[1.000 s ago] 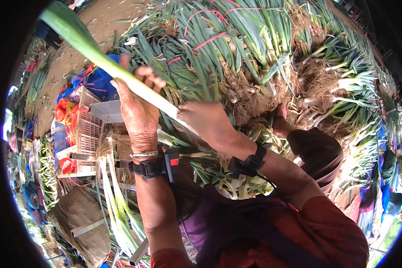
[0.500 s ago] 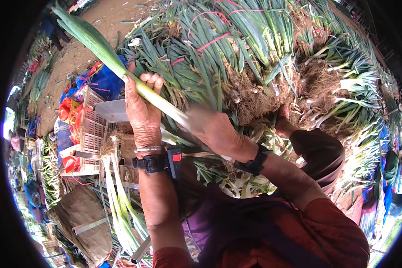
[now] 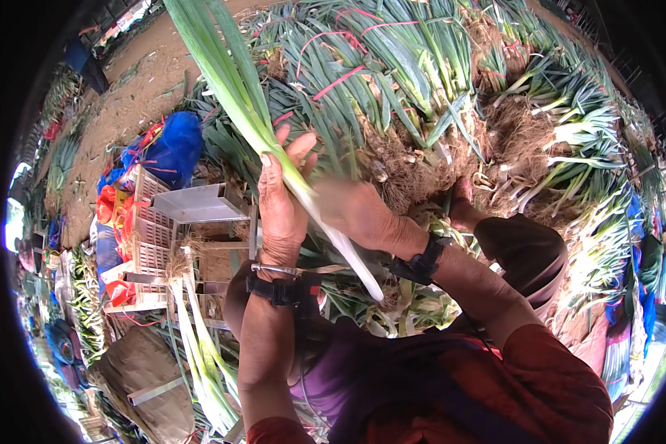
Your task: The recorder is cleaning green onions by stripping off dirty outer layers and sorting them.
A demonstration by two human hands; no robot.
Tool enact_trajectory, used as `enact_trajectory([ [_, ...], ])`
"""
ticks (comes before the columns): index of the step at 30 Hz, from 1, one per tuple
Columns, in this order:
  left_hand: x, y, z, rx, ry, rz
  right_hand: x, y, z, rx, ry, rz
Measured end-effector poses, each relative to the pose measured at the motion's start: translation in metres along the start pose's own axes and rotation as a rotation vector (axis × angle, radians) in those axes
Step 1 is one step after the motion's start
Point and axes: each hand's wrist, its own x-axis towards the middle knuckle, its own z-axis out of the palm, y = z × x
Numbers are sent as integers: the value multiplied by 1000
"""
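A long leek (image 3: 274, 144), green-leaved at the top and white at its lower end, slants across the middle. My left hand (image 3: 285, 211) holds it below the leaves, thumb in front and fingers behind the stalk. Against the pale part of the stalk is my right hand (image 3: 374, 222), its fingertips blurred so that their grip does not show. The white tip of the leek sticks out below my right hand. Dark bands circle both my wrists.
Tied leek bundles (image 3: 399, 52) with roots lie ahead and to the right. On the left stand a plastic crate (image 3: 149, 222) and a metal frame (image 3: 200, 203). Pulled leeks (image 3: 196, 340) lie below the crate, and brown sacking (image 3: 137, 370) beside them. A person (image 3: 87, 63) stands far left.
The leek and my left hand have shifted right and toward me, and the leek has turned steeper. Its white end now extends past my right hand, which has moved little.
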Motion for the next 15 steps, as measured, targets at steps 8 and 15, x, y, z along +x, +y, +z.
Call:
enact_trajectory([
  [8, -9, 1, 3, -223, -154, -197, -21, 5, -12, 660, -1, 310],
  [15, -9, -7, 0, -387, -212, -222, -30, 2, -12, 569, 3, 159],
])
